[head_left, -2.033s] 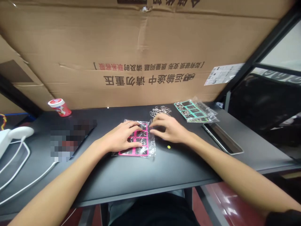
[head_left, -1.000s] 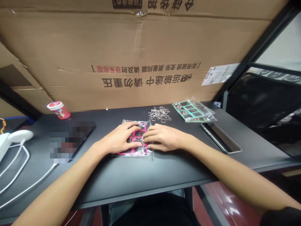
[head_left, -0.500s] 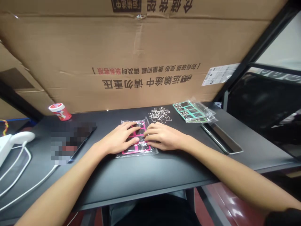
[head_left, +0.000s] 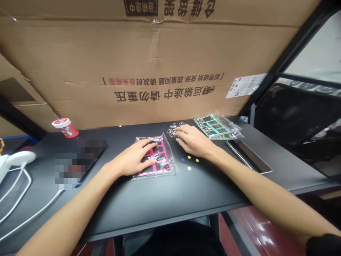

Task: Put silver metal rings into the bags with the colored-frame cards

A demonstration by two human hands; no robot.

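Note:
My left hand point(head_left: 130, 158) lies flat, fingers outstretched, on a pink-framed card with dark panels in a clear plastic sleeve point(head_left: 163, 160). Its fingertips press on the card's middle. Farther back, my right hand point(head_left: 195, 140) reaches over a pile of thin metal rings point(head_left: 172, 132), with its fingers apart and the tips at the pile. Part of that pile is hidden under the hand. On the desk between the sleeve and my right forearm lie several small discs, among them a blue disc point(head_left: 183, 160), a yellow disc point(head_left: 189, 157) and a white disc point(head_left: 189, 168).
Green-framed cards in clear sleeves point(head_left: 218, 126) lie at the back right, near a phone point(head_left: 249, 156). At left are a red-and-white tub point(head_left: 66, 128), a partly blurred dark device point(head_left: 92, 161) and white cables point(head_left: 32, 174). A large cardboard sheet point(head_left: 149, 53) stands behind the desk.
My right hand has left the pink-framed card and moved back and right to the ring pile. Small coloured discs now show on the desk. My left hand stays on the card.

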